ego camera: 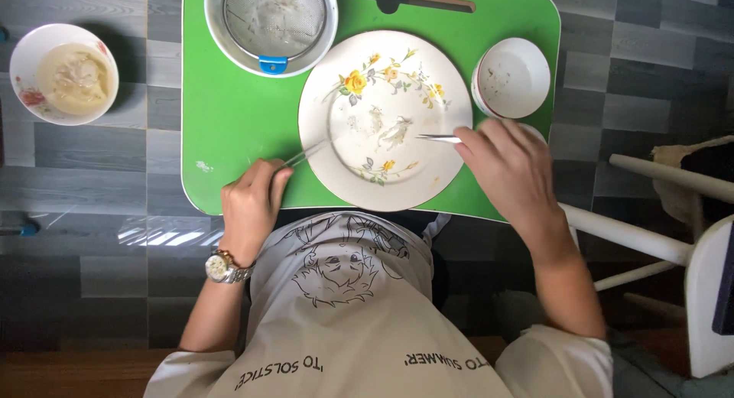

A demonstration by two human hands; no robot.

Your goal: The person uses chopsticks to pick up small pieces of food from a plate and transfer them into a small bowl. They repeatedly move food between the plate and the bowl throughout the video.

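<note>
A white plate (384, 120) with yellow flowers lies on a small green table (237, 115); pale scraps sit near its middle. My right hand (510, 168) holds thin metal tweezers (437, 138) whose tip points left toward the scraps. My left hand (252, 207) grips a slim metal tool (304, 155) that reaches the plate's left rim. A wristwatch (223, 267) is on my left wrist.
A white bowl holding a mesh strainer with a blue tab (273, 23) stands at the table's back. A small white bowl (511, 77) sits right of the plate. On the grey floor at left is a bowl of pale liquid (65, 73). A white chair frame (665, 237) is at right.
</note>
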